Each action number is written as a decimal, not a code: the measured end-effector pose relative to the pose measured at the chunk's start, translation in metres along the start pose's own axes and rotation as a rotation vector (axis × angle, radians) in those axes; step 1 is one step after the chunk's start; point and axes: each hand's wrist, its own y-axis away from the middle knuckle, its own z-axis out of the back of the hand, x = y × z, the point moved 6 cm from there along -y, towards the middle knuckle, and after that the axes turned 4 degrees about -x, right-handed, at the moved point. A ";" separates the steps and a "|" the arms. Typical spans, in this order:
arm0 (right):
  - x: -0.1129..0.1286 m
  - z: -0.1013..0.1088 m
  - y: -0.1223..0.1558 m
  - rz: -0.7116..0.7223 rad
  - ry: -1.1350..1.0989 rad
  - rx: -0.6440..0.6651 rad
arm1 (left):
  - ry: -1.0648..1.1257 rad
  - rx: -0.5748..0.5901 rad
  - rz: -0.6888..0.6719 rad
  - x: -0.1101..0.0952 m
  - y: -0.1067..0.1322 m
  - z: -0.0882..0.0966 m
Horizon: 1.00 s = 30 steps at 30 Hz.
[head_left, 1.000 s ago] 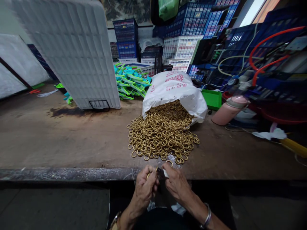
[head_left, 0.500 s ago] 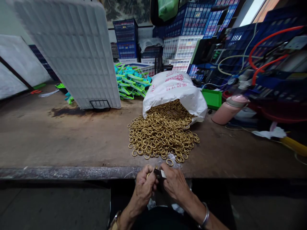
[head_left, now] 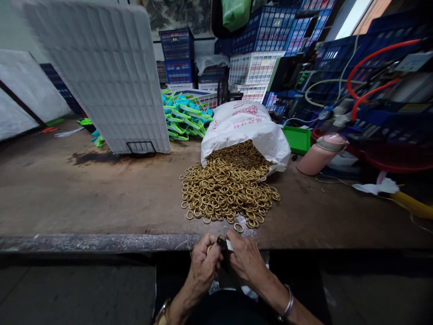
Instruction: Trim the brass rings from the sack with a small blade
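At the table's front edge my left hand (head_left: 202, 266) is closed, with a brass-coloured ring (head_left: 209, 248) partly showing between its fingers. My right hand (head_left: 248, 259) grips a small knife-like tool (head_left: 222, 243), dark at the tip and white near the fingers. That dark tip meets the fingertips of my left hand; the exact contact is hidden. Just beyond both hands lies one loose ring (head_left: 238, 227). Behind it a heap of such rings (head_left: 230, 192) spills from the mouth of a white sack (head_left: 243, 124) with red print.
On the left a tall pale ribbed panel (head_left: 104, 85) stands upright on the wooden table (head_left: 61, 194). Green and blue plastic pieces (head_left: 186, 115) are piled behind it. To the right are a green tray (head_left: 297, 140), a pink bottle (head_left: 318, 158) and orange hoses (head_left: 358, 97). Stacked crates (head_left: 255, 67) fill the back.
Both hands stay almost in place with the ring and the tool. The camera view has shifted very slightly. The heap and the sack look the same.
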 end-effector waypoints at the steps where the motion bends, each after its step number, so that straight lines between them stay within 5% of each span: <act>1: 0.000 -0.001 0.000 -0.005 -0.003 0.017 | -0.010 0.008 0.004 0.001 0.001 0.000; 6: -0.014 -0.004 0.000 -0.037 0.047 0.048 | -0.018 0.063 0.021 -0.006 0.018 -0.002; 11: -0.052 0.009 0.002 -0.155 0.135 -0.052 | 0.181 0.244 0.133 -0.012 0.032 -0.013; 16: -0.062 0.018 -0.003 -0.193 0.073 -0.182 | 0.478 0.184 0.241 0.001 0.013 -0.007; 30: -0.061 0.005 -0.017 -0.183 0.156 -0.133 | 0.791 0.100 0.419 0.029 -0.006 -0.002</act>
